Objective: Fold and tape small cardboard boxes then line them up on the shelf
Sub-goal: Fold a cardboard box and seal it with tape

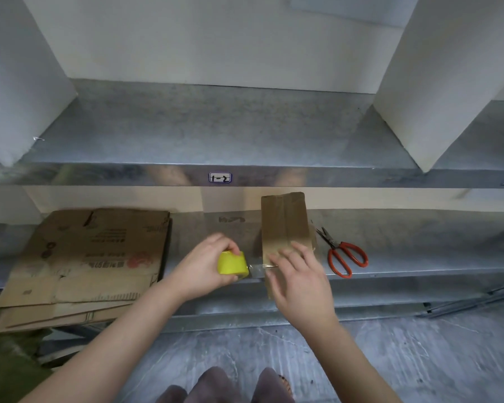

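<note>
**taping box, strip runs sideways across the long axis**

small cardboard box (284, 225) sits on the lower shelf (405, 257), long axis pointing straight away from the person, and the near end looks to poke out past the shelf's front edge

left hand (204, 269) has its fingers curled round the yellow tape roll (233, 264), just left of the box. a short clear tape strip (256, 270) stretches from the roll to the box's near-left edge, so the tape goes crosswise to the box's length. right hand (300, 280) lies on the near end of the box with fingers spread and fairly flat, pressing down where the strip lands

my read: it's mid-taping, and the right hand is the one on the box, so it does the pinning while the left pulls the roll out sideways. the red scissors (345, 257) lie just right of the box, nearest the right hand, handy for the cut

flattened cardboard (90, 257) is stacked well off to the left. the upper shelf carries a label (220, 177) reading 1-2
</note>
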{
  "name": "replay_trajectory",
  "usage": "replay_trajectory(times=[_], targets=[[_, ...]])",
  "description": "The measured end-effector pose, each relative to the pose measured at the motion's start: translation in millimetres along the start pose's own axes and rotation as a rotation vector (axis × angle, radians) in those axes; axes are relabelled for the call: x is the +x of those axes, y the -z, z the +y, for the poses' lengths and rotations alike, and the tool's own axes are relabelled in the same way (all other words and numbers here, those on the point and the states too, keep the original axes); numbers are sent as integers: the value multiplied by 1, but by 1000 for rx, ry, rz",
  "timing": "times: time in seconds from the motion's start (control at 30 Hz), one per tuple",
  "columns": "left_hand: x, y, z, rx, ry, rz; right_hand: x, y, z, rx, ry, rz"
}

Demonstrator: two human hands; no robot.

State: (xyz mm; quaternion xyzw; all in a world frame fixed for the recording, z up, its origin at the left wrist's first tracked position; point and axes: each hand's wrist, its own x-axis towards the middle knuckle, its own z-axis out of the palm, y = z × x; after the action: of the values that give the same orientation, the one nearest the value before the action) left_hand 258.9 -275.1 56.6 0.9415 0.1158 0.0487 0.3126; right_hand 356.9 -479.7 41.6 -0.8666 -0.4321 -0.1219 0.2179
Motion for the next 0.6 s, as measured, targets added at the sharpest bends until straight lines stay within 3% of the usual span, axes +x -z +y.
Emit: replay_trajectory(times=[0.13, 0.23, 0.33, 0.6], targets=[[-11, 8, 10, -38, -40, 28, 10, -7, -36, 158, -41, -110], [-21, 13, 13, -51, -52, 52, 13, -12, -51, 356, -168, -158], [-31, 15, 12, -36, -57, 56, 11, -17, -63, 549, -301, -127], [-45, 13, -4, -7, 21, 34, 10, -41, -82, 703, -457, -75]])
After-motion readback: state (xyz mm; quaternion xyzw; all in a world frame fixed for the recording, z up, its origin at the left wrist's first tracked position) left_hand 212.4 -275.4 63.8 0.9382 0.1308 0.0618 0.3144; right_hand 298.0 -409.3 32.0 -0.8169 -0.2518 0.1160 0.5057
